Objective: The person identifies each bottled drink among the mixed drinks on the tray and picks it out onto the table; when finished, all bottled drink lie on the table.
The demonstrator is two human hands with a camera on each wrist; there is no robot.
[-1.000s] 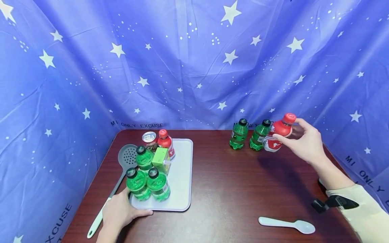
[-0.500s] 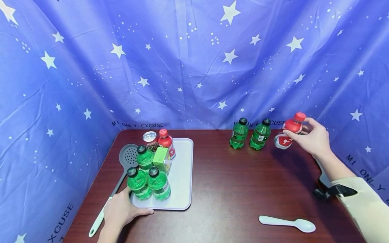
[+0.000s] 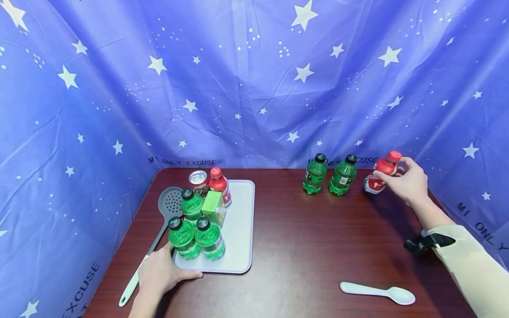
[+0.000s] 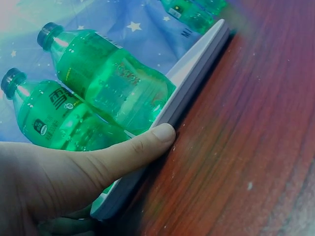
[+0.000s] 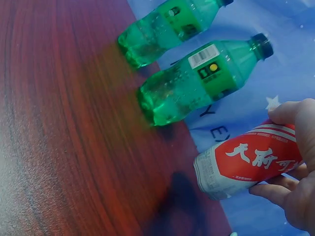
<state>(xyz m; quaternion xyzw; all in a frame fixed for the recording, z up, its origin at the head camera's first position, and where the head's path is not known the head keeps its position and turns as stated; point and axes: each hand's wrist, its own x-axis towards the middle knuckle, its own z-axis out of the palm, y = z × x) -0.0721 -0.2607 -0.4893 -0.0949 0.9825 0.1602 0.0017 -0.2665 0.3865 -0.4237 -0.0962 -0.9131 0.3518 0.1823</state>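
My left hand [image 3: 161, 270] holds the near left corner of a white tray [image 3: 240, 229]; its thumb lies along the front rim in the left wrist view. On that tray stand green soda bottles [image 3: 210, 240], a green drink carton [image 3: 214, 207], a red-capped bottle [image 3: 218, 185] and a drink can [image 3: 199, 181]. At the back right, my right hand [image 3: 409, 181] grips another red-capped cola bottle [image 5: 251, 160] by its upper part, thumb on one side and fingers on the other. The bottle is tilted, its base apart from its shadow in the right wrist view.
Two green soda bottles [image 3: 343, 176] stand upright at the table's back edge, left of the held bottle. A white spoon [image 3: 377, 291] lies front right. A grey skimmer [image 3: 171, 201] with a pale handle lies left of the tray. A starry blue curtain [image 3: 258, 88] encloses the table.
My right hand has carried the cola bottle rightward, from in front of the second green bottle to its right side, and slightly lower at the end. My left hand stays at the tray corner.
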